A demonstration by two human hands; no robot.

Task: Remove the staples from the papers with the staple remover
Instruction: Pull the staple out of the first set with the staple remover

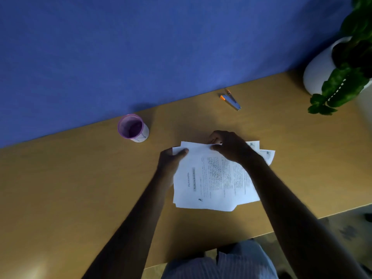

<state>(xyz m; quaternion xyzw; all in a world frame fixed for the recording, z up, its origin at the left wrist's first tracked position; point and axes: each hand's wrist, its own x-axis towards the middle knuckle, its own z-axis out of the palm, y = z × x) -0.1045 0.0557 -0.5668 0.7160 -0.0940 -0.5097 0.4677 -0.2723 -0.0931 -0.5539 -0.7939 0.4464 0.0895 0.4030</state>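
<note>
Left to right. Cup [133,127] with a purple rim, left of centre, upright on the desk [60,188], close to the blue wall [141,47].

Left hand [171,164], centre of frame, grips the upper left corner of the papers [213,182]: thumb lies on top of the sheet, the other fingers are hidden underneath.

Papers are a loose stack of printed sheets, centre of frame, fanned out so that corners of lower sheets poke out at the right. They look partly lifted at the far edge; can't tell whether the near edge rests on the desk.

Right hand [231,148] sits at the top edge of the stack, right of the left hand, fingers curled over the edge and pinching it. Fingertips blurred, so can't see whether a staple is there.

Staple remover [231,99], orange and metal, lies on the desk in the upper centre-right, well apart from both hands, beyond the papers towards the wall. Neither hand touches it.

Potted plant [342,63] in a white pot, upper right corner.

Bottom centre: striped fabric [219,266] of the person's clothing.
</note>
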